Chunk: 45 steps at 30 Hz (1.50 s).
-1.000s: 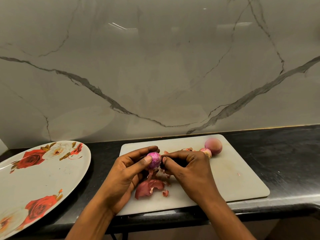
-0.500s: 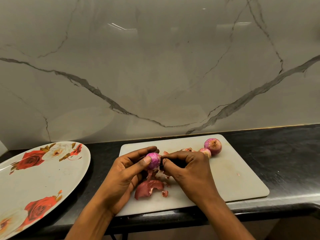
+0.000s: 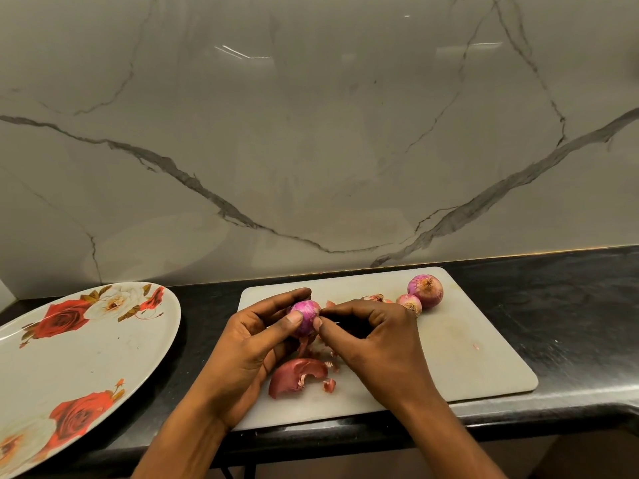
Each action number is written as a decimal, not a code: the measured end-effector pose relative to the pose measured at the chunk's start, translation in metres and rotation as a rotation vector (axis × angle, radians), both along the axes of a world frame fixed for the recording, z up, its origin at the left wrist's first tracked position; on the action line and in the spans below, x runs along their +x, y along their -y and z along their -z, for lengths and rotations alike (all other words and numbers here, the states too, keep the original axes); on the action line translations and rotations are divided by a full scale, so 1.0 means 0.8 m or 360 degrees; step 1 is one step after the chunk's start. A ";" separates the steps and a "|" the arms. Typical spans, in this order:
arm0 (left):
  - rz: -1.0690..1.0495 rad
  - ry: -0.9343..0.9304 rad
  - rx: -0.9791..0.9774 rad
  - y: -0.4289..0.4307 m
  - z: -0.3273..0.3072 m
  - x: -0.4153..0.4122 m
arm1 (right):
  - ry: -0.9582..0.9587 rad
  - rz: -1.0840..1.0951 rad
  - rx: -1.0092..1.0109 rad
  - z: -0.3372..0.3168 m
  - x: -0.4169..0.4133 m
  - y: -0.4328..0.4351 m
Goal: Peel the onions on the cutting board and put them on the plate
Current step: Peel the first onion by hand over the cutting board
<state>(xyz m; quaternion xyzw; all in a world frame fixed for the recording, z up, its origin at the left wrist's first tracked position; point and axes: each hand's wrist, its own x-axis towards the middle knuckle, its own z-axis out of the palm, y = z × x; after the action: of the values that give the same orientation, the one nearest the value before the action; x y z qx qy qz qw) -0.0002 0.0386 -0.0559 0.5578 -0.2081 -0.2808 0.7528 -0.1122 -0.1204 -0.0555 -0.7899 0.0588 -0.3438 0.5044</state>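
My left hand (image 3: 249,347) holds a small purple onion (image 3: 306,314) between thumb and fingers, just above the white cutting board (image 3: 466,357). My right hand (image 3: 380,340) is curled beside it, thumb and fingertips pinching the skin on the onion's right side. Something dark sits inside the right hand's curl; I cannot tell what it is. At the board's far side a larger unpeeled onion (image 3: 425,291) touches a smaller one (image 3: 409,303). The rose-patterned plate (image 3: 86,357) lies to the left with no onions on it.
A big curl of red peel (image 3: 297,373) and small scraps lie on the board under my hands. The board rests on a black counter (image 3: 570,323) against a marble wall. The counter's front edge runs just below the board.
Both hands have stayed almost where they were. The held onion has turned slightly between my fingers. The onions at the back have not moved.
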 end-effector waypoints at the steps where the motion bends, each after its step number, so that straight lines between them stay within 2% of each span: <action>1: -0.0003 0.0024 0.0008 0.000 0.000 -0.001 | 0.0004 0.0026 -0.0045 0.000 0.000 -0.001; 11: -0.0023 0.0154 0.0059 0.001 0.001 -0.001 | -0.0075 0.0182 -0.0244 0.007 0.004 -0.003; 25: -0.0043 -0.0087 -0.0108 0.000 -0.001 0.002 | -0.0166 0.0216 -0.0005 0.009 0.008 0.003; 31: -0.0043 -0.0154 -0.0154 0.001 -0.004 0.001 | -0.0181 0.0176 -0.0063 0.012 0.008 0.007; 45: 0.0002 0.0067 -0.0034 -0.002 0.008 0.005 | -0.0066 0.0076 -0.0069 0.007 0.005 0.002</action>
<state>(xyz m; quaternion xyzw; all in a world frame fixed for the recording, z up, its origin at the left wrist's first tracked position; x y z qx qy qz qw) 0.0035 0.0400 -0.0621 0.5553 -0.2273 -0.2674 0.7540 -0.1083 -0.1218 -0.0612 -0.8060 0.0806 -0.3404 0.4776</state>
